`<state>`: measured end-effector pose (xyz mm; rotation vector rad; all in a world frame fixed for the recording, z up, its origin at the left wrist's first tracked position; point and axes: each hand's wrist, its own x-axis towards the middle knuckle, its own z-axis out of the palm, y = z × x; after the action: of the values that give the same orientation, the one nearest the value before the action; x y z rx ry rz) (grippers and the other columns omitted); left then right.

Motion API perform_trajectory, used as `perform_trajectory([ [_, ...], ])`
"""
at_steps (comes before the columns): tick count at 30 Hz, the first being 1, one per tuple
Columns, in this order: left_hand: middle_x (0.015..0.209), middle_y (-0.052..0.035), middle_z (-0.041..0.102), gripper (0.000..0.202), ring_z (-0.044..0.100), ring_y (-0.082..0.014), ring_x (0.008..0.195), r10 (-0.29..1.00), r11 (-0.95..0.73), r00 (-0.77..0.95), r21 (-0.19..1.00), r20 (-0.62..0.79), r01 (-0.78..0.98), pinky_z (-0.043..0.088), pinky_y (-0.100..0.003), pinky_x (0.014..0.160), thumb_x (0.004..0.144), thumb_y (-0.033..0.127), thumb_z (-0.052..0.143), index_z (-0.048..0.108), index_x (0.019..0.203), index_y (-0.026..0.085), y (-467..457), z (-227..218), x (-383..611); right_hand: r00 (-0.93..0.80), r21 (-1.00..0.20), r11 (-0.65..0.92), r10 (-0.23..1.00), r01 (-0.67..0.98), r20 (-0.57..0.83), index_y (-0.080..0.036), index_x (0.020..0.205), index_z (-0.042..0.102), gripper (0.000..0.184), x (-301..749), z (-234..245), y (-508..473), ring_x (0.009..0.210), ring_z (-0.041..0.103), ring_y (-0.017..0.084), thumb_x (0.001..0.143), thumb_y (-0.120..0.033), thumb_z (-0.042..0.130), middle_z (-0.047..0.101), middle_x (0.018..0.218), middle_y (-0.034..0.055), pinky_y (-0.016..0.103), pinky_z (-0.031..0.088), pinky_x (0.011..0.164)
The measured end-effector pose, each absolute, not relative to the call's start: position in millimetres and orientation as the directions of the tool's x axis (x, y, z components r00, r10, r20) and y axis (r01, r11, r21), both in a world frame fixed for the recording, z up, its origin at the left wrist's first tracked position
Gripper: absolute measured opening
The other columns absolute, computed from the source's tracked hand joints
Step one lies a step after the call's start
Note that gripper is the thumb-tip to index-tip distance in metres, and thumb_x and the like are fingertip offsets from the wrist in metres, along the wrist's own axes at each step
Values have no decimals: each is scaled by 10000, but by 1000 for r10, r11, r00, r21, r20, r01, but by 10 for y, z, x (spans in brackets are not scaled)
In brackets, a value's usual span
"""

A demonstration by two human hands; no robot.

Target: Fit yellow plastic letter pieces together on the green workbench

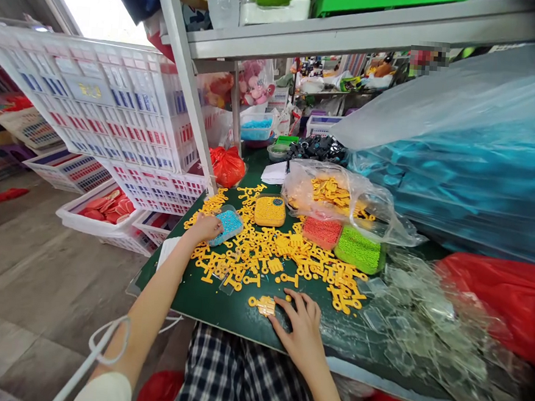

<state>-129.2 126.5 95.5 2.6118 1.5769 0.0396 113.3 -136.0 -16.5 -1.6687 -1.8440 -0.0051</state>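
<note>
My left hand point(207, 227) reaches to the clear tub of small blue beads point(228, 224), its fingers curled together over the tub's left side. What the fingertips pinch, if anything, is too small to see. Near the table's front edge, my right hand point(301, 323) steadies a yellow plastic piece with a ring at one end point(265, 306) between thumb and forefinger, while its other fingers spread on the table. Many similar yellow pieces point(255, 248) lie scattered around the tubs. Beside them stand tubs of yellow beads point(270, 211), red beads point(322, 232) and green beads point(359, 249).
A clear bag of yellow pieces point(330, 192) lies behind the tubs. Clear plastic pieces point(424, 315) are heaped at the right, near a red bag point(499, 296) and large bagged blue goods point(471, 172). White crates point(118, 104) and a shelf post point(188, 85) stand left.
</note>
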Motion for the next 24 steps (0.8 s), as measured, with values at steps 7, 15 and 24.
perform_trajectory([
  [7,869,-26,694,199,607,-198,870,667,-734,725,317,169,601,369,-363,902,922,342,501,642,877,210,255,978,-817,72,-472,148,907,869,416,-280,1086,656,226,1100,-80,-1350,1137,451,293,886,-380,626,582,1224,73,477,395,961],
  [15,834,-7,668,113,584,-180,822,537,-799,842,352,54,487,359,-353,856,903,255,572,645,841,194,-238,461,-475,97,-521,119,925,845,369,-264,1085,650,225,1080,-6,-1360,1157,428,286,880,-355,635,564,1243,73,473,384,988],
  [24,825,-3,661,202,579,-167,798,518,-826,855,285,42,486,364,-348,832,946,283,546,723,860,235,-239,564,-472,103,-480,106,915,871,390,-277,1079,656,224,1071,-28,-1343,1152,445,283,868,-350,639,575,1217,77,462,401,964],
])
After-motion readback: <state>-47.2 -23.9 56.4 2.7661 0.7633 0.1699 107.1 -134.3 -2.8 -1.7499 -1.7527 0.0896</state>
